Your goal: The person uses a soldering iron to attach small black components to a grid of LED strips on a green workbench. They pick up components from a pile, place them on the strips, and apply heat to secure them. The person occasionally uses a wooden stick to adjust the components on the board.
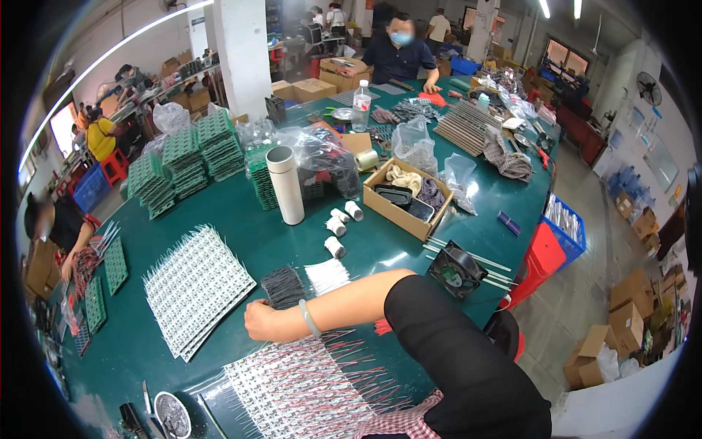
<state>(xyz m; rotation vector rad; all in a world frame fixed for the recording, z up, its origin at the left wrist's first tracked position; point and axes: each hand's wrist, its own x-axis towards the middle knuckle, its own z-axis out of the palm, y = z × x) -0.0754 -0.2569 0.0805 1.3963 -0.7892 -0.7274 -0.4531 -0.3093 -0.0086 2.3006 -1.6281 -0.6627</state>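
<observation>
My right hand (262,320) reaches in from the lower right, its fingers curled closed and turned away. Whatever they hold, if anything, is hidden. It is beside a bundle of short black wires (283,286), with a pile of white wires (327,276) just to its right. Under my forearm shows a bit of a red wire pile (382,326). Nearest me lies a white circuit board panel (281,388) with rows of red and pale wires sticking out. Left of the hand is a stack of white circuit board panels (196,289). My left hand is not in view.
A fan (456,269) stands at right, below an open cardboard box (397,209). White spools (336,226) and a tall pale cylinder (285,186) stand beyond. Green panel stacks (181,157) are far left. A small tub (172,415) is near. Co-workers sit across and at left.
</observation>
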